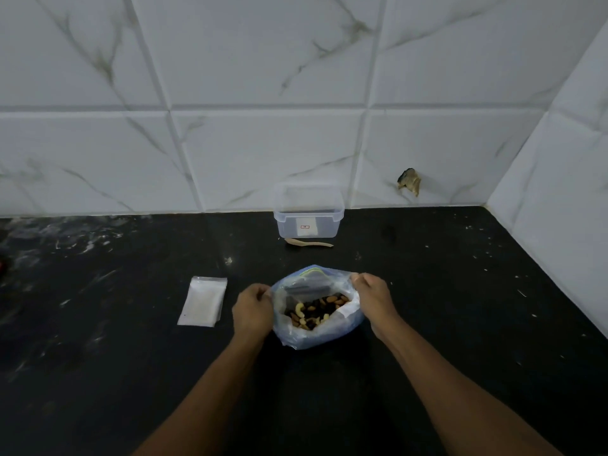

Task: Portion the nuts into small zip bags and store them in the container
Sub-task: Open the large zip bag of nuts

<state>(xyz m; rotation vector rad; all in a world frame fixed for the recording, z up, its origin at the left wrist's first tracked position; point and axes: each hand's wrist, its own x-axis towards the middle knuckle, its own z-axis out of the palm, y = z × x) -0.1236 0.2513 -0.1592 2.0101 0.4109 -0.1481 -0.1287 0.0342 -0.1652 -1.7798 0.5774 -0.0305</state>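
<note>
Hands (252,306) (373,296) grip nut bag (316,334) on black counter (131,373).

Label print on the container (308,212) too small to read.

Glossy black stone counter (427,324) (white-flecked), clear plastic container (308,213), crinkled plastic bag (329,334).

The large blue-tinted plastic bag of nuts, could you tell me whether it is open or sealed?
Open: the left hand and right hand grip the large blue-tinted plastic bag at opposite rims, mixed nuts visible inside.
</note>
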